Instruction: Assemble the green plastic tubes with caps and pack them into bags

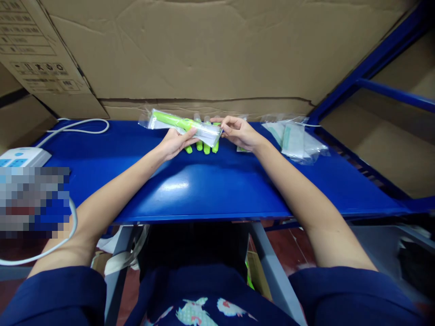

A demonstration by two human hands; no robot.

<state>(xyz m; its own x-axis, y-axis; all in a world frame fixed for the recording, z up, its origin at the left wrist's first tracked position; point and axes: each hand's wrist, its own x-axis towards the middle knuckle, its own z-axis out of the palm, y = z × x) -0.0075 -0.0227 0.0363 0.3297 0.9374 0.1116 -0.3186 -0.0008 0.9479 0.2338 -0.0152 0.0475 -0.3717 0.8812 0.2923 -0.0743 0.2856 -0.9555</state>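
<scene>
A clear plastic bag (208, 130) hangs tilted above the table, its right end lower than its left. Inside it lie a long lime-green handle-like object (169, 118) and a white sheet. My left hand (177, 144) is closed on the bag from below, thumb across its front. At the right end, the thumb and fingers of my right hand (240, 132) pinch the bag's edge. Behind and below, several lime-green objects (206, 148) with clear upper parts lie side by side on the blue table, partly hidden by the bag.
Clear bags with white sheets (294, 139) lie on the right of the blue table (204, 194). A white power strip (27, 157) and its cable (84, 131) are on the left. Cardboard (204, 54) walls the back, and a blue frame (360, 59) rises at the right.
</scene>
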